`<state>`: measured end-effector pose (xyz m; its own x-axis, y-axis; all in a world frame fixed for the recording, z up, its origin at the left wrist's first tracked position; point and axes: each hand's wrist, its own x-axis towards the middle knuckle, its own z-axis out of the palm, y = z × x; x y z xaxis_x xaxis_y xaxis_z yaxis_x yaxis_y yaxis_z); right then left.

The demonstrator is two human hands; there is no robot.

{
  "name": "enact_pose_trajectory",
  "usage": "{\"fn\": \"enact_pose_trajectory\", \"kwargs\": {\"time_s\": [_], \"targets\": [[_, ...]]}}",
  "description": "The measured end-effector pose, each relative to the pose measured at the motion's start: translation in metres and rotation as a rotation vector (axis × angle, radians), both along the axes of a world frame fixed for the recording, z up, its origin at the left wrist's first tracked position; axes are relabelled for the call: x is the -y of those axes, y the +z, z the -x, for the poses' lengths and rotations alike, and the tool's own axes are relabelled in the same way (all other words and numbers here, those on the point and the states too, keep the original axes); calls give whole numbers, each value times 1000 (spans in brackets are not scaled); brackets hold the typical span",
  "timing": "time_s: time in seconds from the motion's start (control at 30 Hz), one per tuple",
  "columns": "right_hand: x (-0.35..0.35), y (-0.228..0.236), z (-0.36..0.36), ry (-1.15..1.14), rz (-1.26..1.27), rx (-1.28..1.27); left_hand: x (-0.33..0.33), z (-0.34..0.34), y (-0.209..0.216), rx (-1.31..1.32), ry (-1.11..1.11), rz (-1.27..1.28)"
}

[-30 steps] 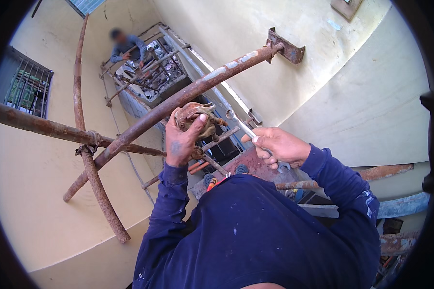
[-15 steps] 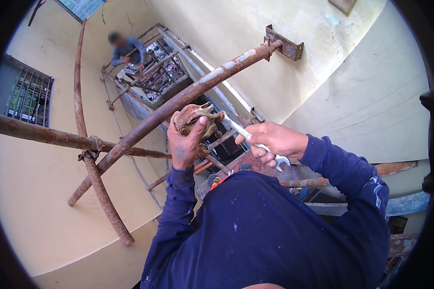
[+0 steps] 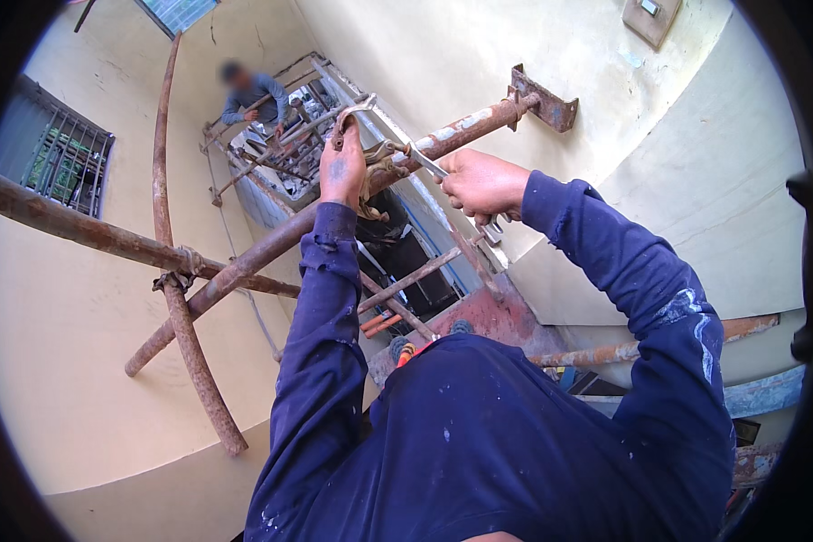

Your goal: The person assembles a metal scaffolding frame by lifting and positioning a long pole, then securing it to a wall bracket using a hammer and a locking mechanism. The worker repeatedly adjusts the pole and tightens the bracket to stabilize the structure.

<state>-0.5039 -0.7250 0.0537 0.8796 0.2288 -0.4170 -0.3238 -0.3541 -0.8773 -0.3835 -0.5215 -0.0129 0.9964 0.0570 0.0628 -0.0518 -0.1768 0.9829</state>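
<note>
A rusty scaffold clamp [image 3: 361, 107] is in my left hand [image 3: 341, 173], its curved flap swung up above the fingers. The clamp rests against the slanting rusty pipe [image 3: 275, 242], partly hidden by my hand; whether it wraps the pipe I cannot tell. My right hand [image 3: 484, 186] is closed round a silver combination wrench [image 3: 428, 163]. One end of the wrench is up at the clamp's bolt, and its open jaw shows below my fist.
A rusty bracket [image 3: 546, 101] sits at the slanting pipe's upper end by the wall. Another horizontal pipe [image 3: 81, 233] crosses an upright pipe [image 3: 162, 154] at a coupler on the left. A person [image 3: 255, 98] is by scaffolding farther off. A reddish platform [image 3: 506, 316] lies below.
Both hands have moved up and away from me, bringing the clamp from in front of the slanting pipe onto it. The clamp's flap now stands open, and the wrench has moved with it.
</note>
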Motion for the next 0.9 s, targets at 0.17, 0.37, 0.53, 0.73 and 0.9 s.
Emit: {"fn": "enact_pose_trajectory", "kwargs": {"time_s": [0.17,0.37,0.53,0.73,0.9], "targets": [[12,-20,-43,-94,-110,-318,17,-4,-9,-106,156,-536],[2,-33,-62,-130,-168,-305,12,-17,-19,298,184,-196],[1,-37,-42,-163,-141,-166,4,-19,-27,188,-42,-13],[17,-32,-47,-71,-92,-226,20,-14,-1,63,-85,-254],[-14,-69,-21,-137,348,316,21,-36,5,12,-96,-462]]}}
